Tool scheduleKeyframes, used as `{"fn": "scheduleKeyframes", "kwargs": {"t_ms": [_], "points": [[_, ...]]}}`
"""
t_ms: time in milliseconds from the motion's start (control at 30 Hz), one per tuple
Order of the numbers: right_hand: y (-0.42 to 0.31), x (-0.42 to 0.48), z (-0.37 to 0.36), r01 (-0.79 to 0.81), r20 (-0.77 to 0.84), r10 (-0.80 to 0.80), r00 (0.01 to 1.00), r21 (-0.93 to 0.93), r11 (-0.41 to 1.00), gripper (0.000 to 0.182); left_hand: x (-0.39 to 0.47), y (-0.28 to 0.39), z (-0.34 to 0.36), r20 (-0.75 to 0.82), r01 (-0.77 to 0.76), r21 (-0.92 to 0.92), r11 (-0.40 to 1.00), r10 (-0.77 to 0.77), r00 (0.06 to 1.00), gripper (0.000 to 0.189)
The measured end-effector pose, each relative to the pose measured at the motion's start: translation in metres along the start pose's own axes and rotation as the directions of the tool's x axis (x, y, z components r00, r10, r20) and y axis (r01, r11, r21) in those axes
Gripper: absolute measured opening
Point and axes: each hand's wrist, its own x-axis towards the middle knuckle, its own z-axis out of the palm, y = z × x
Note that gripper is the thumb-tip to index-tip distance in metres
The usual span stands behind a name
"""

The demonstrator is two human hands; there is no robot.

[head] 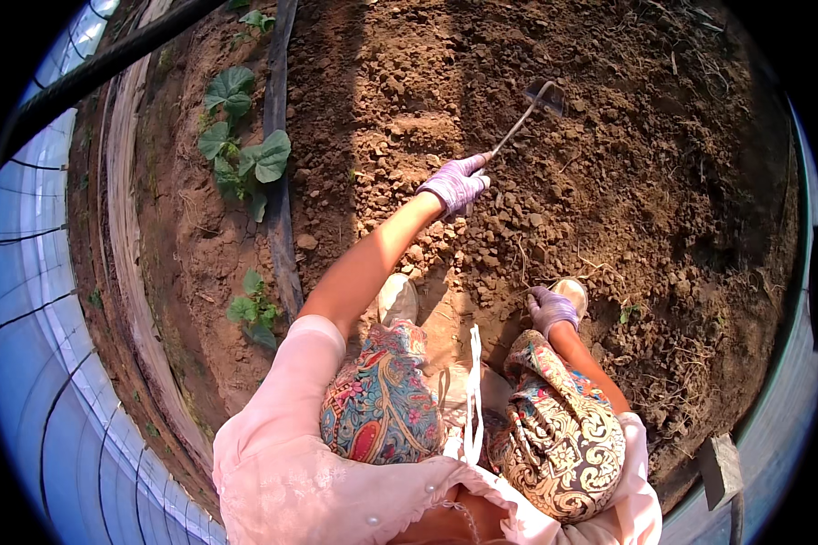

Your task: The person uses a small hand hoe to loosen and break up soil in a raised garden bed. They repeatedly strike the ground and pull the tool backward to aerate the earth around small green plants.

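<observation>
A hand hoe point(516, 127) reaches out ahead of me, its short handle gripped in my gloved left hand point(454, 185). The hoe's thin metal neck bends over to a dark blade point(551, 101), which rests on or in the loose, clumpy soil point(422, 88). My gloved right hand point(551, 310) is low, beside my right shoe point(572, 294) and just beyond my right knee. Its fingers point down toward the ground and are partly hidden, so whether it holds anything is unclear. Both gloves are purple and white.
Broad-leaved seedlings point(235, 136) and a smaller plant point(255, 310) grow at the left. A dark strip point(283, 231), perhaps a hose, runs beside them. Farther left are a wooden board point(126, 177) and plastic sheeting point(24, 272). A block point(720, 470) stands at lower right.
</observation>
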Motion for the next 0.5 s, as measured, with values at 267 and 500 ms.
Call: {"fn": "scheduleKeyframes", "kwargs": {"t_ms": [267,500], "points": [[-0.008,0.006,0.004,0.033,0.001,-0.033,0.999,-0.015,0.999,0.026,0.005,-0.022,0.014,-0.1,-0.22,0.171,0.96,0.239,0.966,0.047],[-0.007,0.002,0.0,0.056,-0.025,-0.054,0.998,0.058,0.997,0.024,-0.003,-0.001,0.036,-0.114,-0.291,-0.005,0.957,0.288,0.951,0.045]]}}
